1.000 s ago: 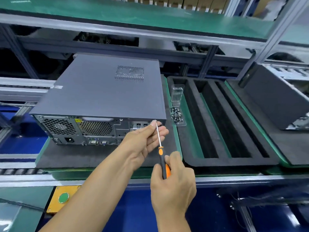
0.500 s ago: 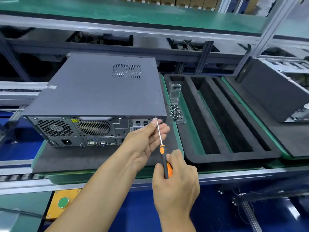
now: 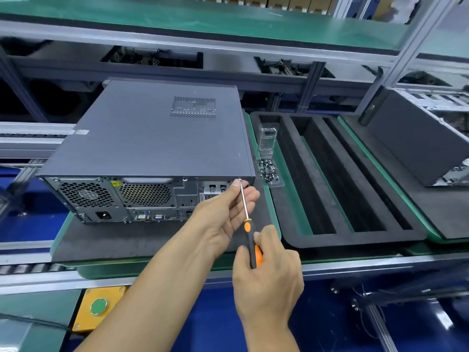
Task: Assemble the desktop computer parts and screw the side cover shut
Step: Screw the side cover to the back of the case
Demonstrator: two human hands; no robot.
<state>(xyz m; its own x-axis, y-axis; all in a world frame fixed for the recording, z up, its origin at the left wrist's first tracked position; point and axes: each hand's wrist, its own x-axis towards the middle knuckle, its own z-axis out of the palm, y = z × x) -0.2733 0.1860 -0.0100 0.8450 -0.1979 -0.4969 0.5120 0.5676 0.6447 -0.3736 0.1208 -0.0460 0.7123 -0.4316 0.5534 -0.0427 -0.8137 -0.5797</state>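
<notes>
**Driving the rear cover screw, top right corner**

The desktop computer (image 3: 152,138) lies on its side on a dark foam mat (image 3: 101,237), rear panel facing me, so the screw holes along the upper back edge are in easy reach. The side cover (image 3: 142,128) is already seated on top, flush as far as I can judge. To the right, the slotted foam tray (image 3: 355,235) sits just beside the case, and the loose screws (image 3: 269,171) wait in a clear plastic holder at its near corner, close to the work.

My right hand (image 3: 266,278) is wrapped round the handle of the orange and black screwdriver (image 3: 250,235), shaft angled up to the corner. My left hand (image 3: 225,212) is half open, its fingers relaxed, thumb and forefinger pinching the shaft near the tip to keep it steady on the screw.

The screw head itself is too small to make out under my fingertip, so I cannot tell how far in it is. A second case at far right is cut off by the frame.
</notes>
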